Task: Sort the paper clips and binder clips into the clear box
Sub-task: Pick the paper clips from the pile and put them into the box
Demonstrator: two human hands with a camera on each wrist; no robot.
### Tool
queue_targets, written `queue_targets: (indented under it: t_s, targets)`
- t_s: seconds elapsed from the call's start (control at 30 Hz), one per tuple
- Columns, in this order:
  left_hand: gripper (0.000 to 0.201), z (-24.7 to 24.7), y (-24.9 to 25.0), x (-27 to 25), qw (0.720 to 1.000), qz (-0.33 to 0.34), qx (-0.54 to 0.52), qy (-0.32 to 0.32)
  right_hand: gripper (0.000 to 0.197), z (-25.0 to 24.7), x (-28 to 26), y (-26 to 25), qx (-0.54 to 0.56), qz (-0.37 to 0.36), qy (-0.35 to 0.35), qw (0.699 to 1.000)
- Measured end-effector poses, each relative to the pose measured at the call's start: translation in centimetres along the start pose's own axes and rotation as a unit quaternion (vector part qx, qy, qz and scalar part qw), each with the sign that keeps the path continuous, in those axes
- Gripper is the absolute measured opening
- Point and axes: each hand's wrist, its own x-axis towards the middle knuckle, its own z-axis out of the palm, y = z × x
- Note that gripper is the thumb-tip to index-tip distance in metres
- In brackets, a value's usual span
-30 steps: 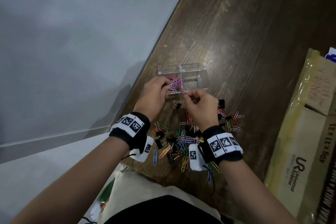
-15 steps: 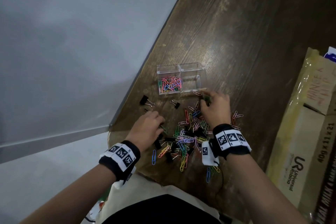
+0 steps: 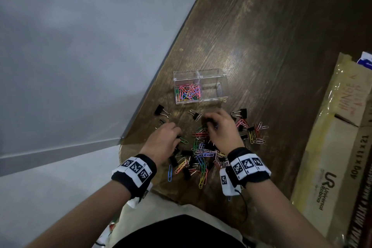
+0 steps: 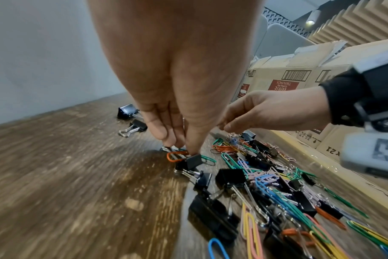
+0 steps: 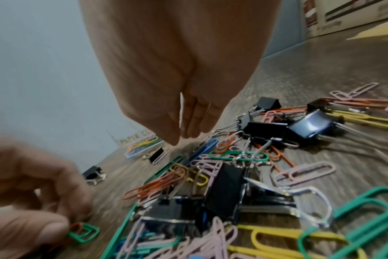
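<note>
The clear box (image 3: 213,71) stands on the wooden table (image 3: 261,36); its left compartment holds coloured paper clips (image 3: 188,91), and its right one looks bare. A mixed pile of paper clips and black binder clips (image 3: 201,153) lies in front of it. My left hand (image 3: 178,137) pinches a green and an orange paper clip (image 5: 84,233) at the pile's left edge, beside a small binder clip (image 4: 194,161). My right hand (image 3: 208,122) hovers over the pile's far side, its fingertips (image 5: 189,131) bunched, with nothing visible between them.
Loose binder clips lie apart at the left (image 3: 161,111), in the middle (image 3: 196,116) and at the right (image 3: 240,112). The table's edge (image 3: 153,94) runs close on the left. A cardboard box (image 3: 338,137) lines the right side.
Both hands have come back from the clear box to the pile. The left went to the pile's left edge and took hold of paper clips; the right shifted left from the box's front.
</note>
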Motion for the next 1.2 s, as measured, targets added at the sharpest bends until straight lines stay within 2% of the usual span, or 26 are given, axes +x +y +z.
queue_targets:
  t_s: [0.07, 0.23, 0.37, 0.43, 0.5, 0.57, 0.67, 0.8, 1.0, 1.1, 1.2]
  targets:
    - [0.018, 0.1, -0.2, -0.2, 1.000, 0.000, -0.003, 0.003, 0.038, -0.2, 0.2, 0.3, -0.034, 0.023, -0.004, 0.999]
    - [0.011, 0.4, -0.1, 0.1, 1.000, 0.004, -0.006, 0.012, 0.051, 0.8, -0.9, -0.4, -0.046, -0.023, -0.112, 0.992]
    - [0.012, 0.2, 0.4, 0.4, 0.999, 0.012, 0.004, 0.040, 0.065, 0.7, -1.7, -0.4, -0.081, -0.009, -0.174, 0.981]
    - [0.017, 0.3, 1.1, 0.3, 0.999, 0.031, -0.004, 0.044, 0.059, 0.8, -2.0, -0.4, -0.111, -0.013, -0.171, 0.979]
    - [0.023, 0.6, 1.9, 0.3, 0.999, 0.047, -0.005, 0.026, 0.042, 1.0, -2.1, -0.4, -0.139, -0.030, -0.148, 0.979]
    - [0.028, 1.1, 2.5, 0.6, 0.999, 0.043, 0.001, 0.009, 0.029, 1.3, -2.1, -0.5, -0.148, -0.029, -0.125, 0.981]
    - [0.027, 1.6, 3.2, 1.2, 0.999, 0.034, 0.025, 0.004, 0.020, 1.5, -2.2, -0.6, -0.149, -0.010, -0.106, 0.983]
    - [0.019, 1.7, 3.3, 1.6, 0.998, 0.041, 0.054, -0.001, 0.009, 1.3, -2.1, -0.8, -0.088, 0.036, -0.073, 0.993]
    - [0.014, 1.2, 2.4, 2.0, 0.997, 0.050, 0.056, -0.015, 0.003, 1.3, -2.1, -0.2, 0.057, 0.086, -0.089, 0.991]
    - [0.006, 0.5, 2.3, 1.5, 0.999, 0.020, -0.030, -0.010, 0.005, 0.6, -2.1, -0.5, 0.118, 0.089, -0.075, 0.986]
    - [0.008, -0.8, 2.2, 0.9, 0.985, -0.031, -0.168, -0.010, 0.009, -0.3, -1.8, -1.4, 0.178, 0.090, -0.065, 0.978]
